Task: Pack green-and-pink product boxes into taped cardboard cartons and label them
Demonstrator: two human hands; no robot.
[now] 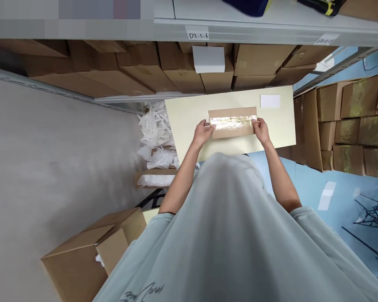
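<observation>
I hold one small brown cardboard box (232, 122) flat on the pale yellow surface (189, 113), one hand at each short end. My left hand (203, 132) is closed on the box's left end, fingers curled over the top edge, and my right hand (261, 129) grips the right end the same way. One strip of clear tape (231, 122) runs along the box's top from hand to hand, shiny and a little wrinkled. One white label (270, 101) lies on the surface just beyond the box, toward its right corner, not touching it.

Past the surface, a metal shelf (271, 29) carries a row of brown cartons (255, 58), too closely packed for me to count surely; one white block (208, 59) stands in front of them. Two handwritten tags are stuck on the shelf edge. To my left, a heap of white plastic bags (156, 134) lies beside the surface, and one open carton (91, 251) sits on the floor near my left elbow. To my right, more cartons are stacked on the blue floor (318, 184).
</observation>
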